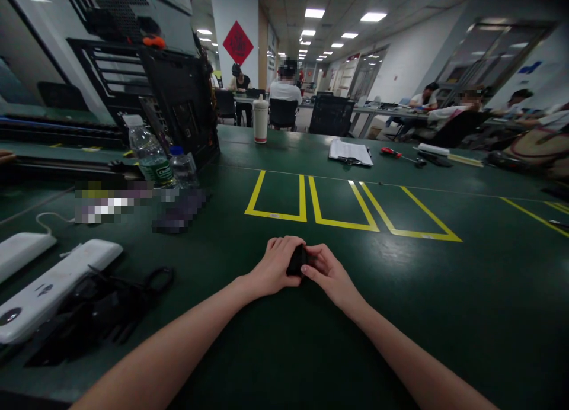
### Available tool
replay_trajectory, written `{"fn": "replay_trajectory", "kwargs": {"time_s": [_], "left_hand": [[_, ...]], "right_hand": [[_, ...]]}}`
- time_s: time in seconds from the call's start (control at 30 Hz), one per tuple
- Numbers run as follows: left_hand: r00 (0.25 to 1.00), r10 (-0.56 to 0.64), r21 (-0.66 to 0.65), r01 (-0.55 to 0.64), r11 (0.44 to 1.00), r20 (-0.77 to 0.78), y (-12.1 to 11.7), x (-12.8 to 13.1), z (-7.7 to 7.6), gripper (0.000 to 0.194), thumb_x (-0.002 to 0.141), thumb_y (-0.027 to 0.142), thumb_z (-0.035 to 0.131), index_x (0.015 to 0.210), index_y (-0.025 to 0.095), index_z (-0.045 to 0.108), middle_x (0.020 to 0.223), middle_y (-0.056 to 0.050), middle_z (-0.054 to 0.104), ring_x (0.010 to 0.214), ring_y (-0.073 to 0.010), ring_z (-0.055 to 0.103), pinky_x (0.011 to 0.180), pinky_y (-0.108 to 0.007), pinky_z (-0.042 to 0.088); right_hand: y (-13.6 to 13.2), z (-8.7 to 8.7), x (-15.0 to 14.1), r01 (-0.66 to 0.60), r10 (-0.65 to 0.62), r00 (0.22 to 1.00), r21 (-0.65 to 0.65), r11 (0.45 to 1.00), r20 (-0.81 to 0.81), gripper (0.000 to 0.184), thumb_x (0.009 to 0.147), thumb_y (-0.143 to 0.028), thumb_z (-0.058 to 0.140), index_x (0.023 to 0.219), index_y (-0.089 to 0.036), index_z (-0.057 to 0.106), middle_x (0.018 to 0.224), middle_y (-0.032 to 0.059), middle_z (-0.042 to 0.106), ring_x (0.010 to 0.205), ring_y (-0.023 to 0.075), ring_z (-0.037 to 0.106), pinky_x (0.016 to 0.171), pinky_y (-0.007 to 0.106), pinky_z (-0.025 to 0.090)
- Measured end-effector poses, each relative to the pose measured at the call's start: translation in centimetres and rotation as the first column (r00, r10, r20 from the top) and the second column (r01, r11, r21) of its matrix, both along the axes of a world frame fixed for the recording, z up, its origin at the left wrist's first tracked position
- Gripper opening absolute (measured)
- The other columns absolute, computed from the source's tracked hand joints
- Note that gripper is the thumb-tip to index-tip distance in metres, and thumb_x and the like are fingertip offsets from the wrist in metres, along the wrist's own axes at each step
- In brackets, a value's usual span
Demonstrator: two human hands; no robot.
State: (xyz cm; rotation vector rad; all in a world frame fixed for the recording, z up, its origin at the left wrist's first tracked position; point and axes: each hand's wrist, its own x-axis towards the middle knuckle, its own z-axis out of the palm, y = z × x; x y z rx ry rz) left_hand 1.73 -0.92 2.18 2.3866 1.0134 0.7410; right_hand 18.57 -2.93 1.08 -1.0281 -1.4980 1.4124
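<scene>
My left hand point(275, 265) and my right hand point(328, 274) meet over the dark green table point(400, 315), close in front of me. Between them sits a small black object point(297, 260) that both hands grip, the fingers curled round it. I cannot make out what the object is. The hands rest on or just above the table surface, just short of three yellow taped outlines point(342, 205).
White power banks point(53, 285) and black straps point(102, 309) lie at the left. Two water bottles point(153, 158) stand before a black computer chassis point(178, 102). Farther back are a white bottle point(260, 119), papers point(350, 151) and a red-handled tool point(391, 152). People sit at desks behind.
</scene>
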Motion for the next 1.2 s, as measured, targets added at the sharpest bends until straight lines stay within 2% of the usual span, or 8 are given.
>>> {"fn": "replay_trajectory", "kwargs": {"time_s": [0.23,0.47,0.63,0.8,0.9,1.07,1.2], "left_hand": [[0.999,-0.041,-0.015,0.041,0.999,-0.004,0.0,-0.2,0.5,0.052,0.068,0.020,0.061,0.113,0.022,0.034,0.110,-0.006,0.047,0.103,-0.0221,0.045,0.091,-0.041,0.030],[1.000,-0.010,-0.003,0.010,1.000,0.009,0.1,0.0,0.2,0.053,0.067,0.019,0.063,0.111,0.022,0.035,0.108,-0.005,0.048,0.102,-0.0220,0.046,0.091,-0.041,0.030],[0.999,-0.044,-0.059,0.043,0.997,-0.009,0.0,-0.3,0.9,0.051,0.069,0.019,0.060,0.113,0.022,0.034,0.110,-0.005,0.046,0.103,-0.0214,0.045,0.092,-0.040,0.031],[0.999,-0.039,-0.038,0.039,0.998,0.004,0.1,-0.1,0.3,0.054,0.067,0.020,0.062,0.113,0.022,0.034,0.111,-0.005,0.046,0.104,-0.0224,0.044,0.093,-0.041,0.030],[1.000,-0.031,-0.041,0.031,0.999,-0.002,0.0,0.0,0.2,0.054,0.068,0.020,0.062,0.113,0.023,0.034,0.110,-0.005,0.047,0.104,-0.0230,0.045,0.092,-0.042,0.030],[0.998,-0.058,-0.074,0.057,0.996,-0.009,-0.2,-0.3,1.2,0.052,0.071,0.020,0.061,0.115,0.023,0.033,0.112,-0.006,0.046,0.104,-0.0221,0.045,0.092,-0.041,0.031],[0.997,-0.077,-0.082,0.075,0.994,-0.029,-0.2,-0.4,1.8,0.050,0.071,0.019,0.060,0.114,0.024,0.034,0.111,-0.005,0.047,0.103,-0.0224,0.046,0.092,-0.042,0.031]], "right_hand": [[0.0,0.2,-0.1,0.053,-0.054,0.999,0.031,0.998,0.009,0.013,0.078,-0.026,0.053,0.090,-0.023,0.049,0.094,0.0000,0.054,0.091,0.0155,0.056,0.079,0.032,0.047],[0.1,0.4,-0.2,0.061,-0.061,0.994,-0.003,0.998,0.086,0.025,0.079,-0.029,0.052,0.103,-0.022,0.048,0.104,0.0033,0.054,0.099,0.0176,0.053,0.088,0.037,0.043],[-0.1,-0.1,-0.1,0.019,-0.020,1.000,0.046,0.999,0.015,0.024,0.077,-0.024,0.056,0.100,-0.024,0.048,0.102,0.0008,0.054,0.099,0.0167,0.053,0.087,0.034,0.043],[-0.3,0.1,-0.4,0.081,-0.083,0.996,0.060,0.995,0.035,0.011,0.081,-0.029,0.049,0.091,-0.023,0.049,0.090,-0.0005,0.054,0.088,0.0147,0.055,0.078,0.031,0.047],[-0.2,0.4,-0.4,0.073,-0.076,0.995,0.051,0.996,0.061,0.012,0.081,-0.029,0.048,0.092,-0.023,0.049,0.091,-0.0002,0.054,0.088,0.0150,0.055,0.079,0.031,0.047],[-0.1,0.5,-0.3,0.072,-0.075,0.993,0.031,0.997,0.095,0.022,0.081,-0.028,0.048,0.103,-0.023,0.046,0.102,0.0018,0.054,0.098,0.0167,0.052,0.085,0.034,0.044],[0.0,0.6,-0.3,0.047,-0.054,0.986,0.051,0.998,0.157,0.018,0.082,-0.029,0.047,0.099,-0.022,0.049,0.096,0.0021,0.054,0.091,0.0176,0.054,0.080,0.034,0.046]]}}
